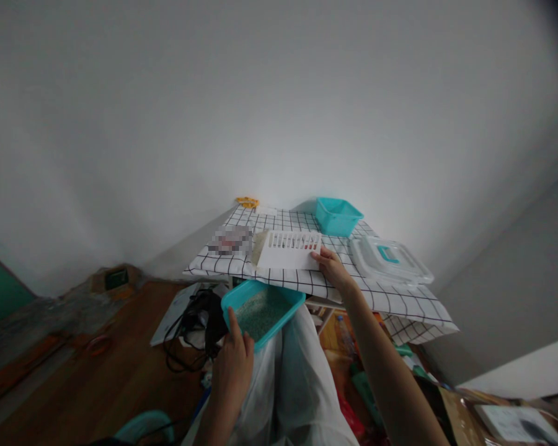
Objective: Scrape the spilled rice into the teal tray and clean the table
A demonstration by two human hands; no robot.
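My left hand (pixel 236 354) grips the near left rim of a turquoise tray (pixel 292 311), its index finger stretched along the edge. Grey-green granules (pixel 263 311) cover the tray's bottom. The tray sits over my lap, partly under the table edge. With thumb and fingers, my right hand (pixel 331 266) pinches the right edge of a white slotted panel (pixel 288 255), which lies at the front of the table. A beige piece (pixel 259 241) shows at the panel's left side. Whether the panel rests flat or slightly tilted I cannot tell.
The table has a white checked cloth (pixel 292 218). On it are a turquoise basket (pixel 337 217), a clear lid with a turquoise handle (pixel 395 260), a yellow packet (pixel 247 202) and a blurred-out item (pixel 231 240). Black cables (pixel 181 347) lie on the floor at left.
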